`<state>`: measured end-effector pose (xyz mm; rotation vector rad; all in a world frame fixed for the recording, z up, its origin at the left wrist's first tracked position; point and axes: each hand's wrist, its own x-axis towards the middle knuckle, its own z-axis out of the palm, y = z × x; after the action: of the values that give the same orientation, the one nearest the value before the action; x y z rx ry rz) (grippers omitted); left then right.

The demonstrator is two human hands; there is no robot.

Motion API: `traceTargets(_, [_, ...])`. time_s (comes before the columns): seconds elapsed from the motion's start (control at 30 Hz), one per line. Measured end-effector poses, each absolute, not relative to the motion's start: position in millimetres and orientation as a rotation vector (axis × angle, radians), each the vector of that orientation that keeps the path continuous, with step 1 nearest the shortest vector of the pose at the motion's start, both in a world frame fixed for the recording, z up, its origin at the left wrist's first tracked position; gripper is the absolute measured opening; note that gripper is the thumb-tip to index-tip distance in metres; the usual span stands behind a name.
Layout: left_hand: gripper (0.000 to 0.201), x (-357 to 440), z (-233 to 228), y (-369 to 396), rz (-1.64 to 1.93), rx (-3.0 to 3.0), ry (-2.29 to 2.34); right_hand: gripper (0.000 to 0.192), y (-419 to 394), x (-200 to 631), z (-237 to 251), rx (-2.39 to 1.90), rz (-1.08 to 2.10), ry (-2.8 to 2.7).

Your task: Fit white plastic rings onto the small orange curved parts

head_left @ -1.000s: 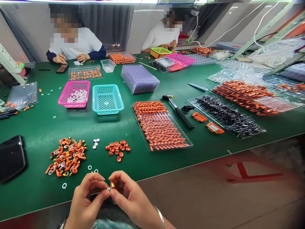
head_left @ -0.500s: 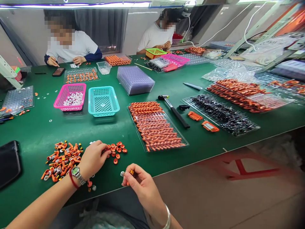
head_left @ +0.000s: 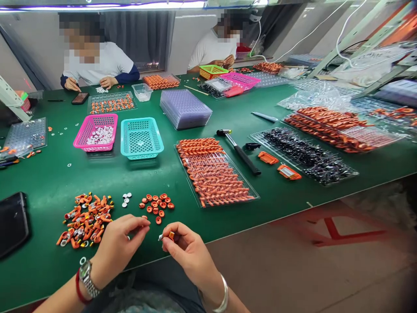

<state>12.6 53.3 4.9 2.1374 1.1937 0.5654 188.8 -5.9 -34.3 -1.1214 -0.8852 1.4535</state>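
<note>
Over the tabletop's near edge, the right hand (head_left: 187, 250) pinches a small orange part (head_left: 170, 235) (light and stiff, probably slippery, best gripped by its sides); the left hand (head_left: 115, 245) pinches closed, contents hidden, near the orange caps (head_left: 156, 204).

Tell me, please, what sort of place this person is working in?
Probably a small-parts assembly workshop: a long green work table carries clear plastic trays of orange parts, and two other seated people sort pieces by hand.

Bright, even overhead light, soft shadows under the baskets (head_left: 141, 138), wide-angle bending and blur toward the right edge.
</note>
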Motion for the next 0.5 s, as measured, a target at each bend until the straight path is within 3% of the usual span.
traceTargets(0.2, [0.011, 11.3, 5.0, 25.2, 0.592, 1.953, 1.118, 0.008, -10.3, 178.7, -27.5, -1.193, 1.234, -1.155])
traceTargets(0.5, [0.010, 4.9, -0.5, 11.6, 0.741, 1.616, 1.152, 0.011, -16.2, 177.5, -21.9, -1.207, 1.161, -1.342])
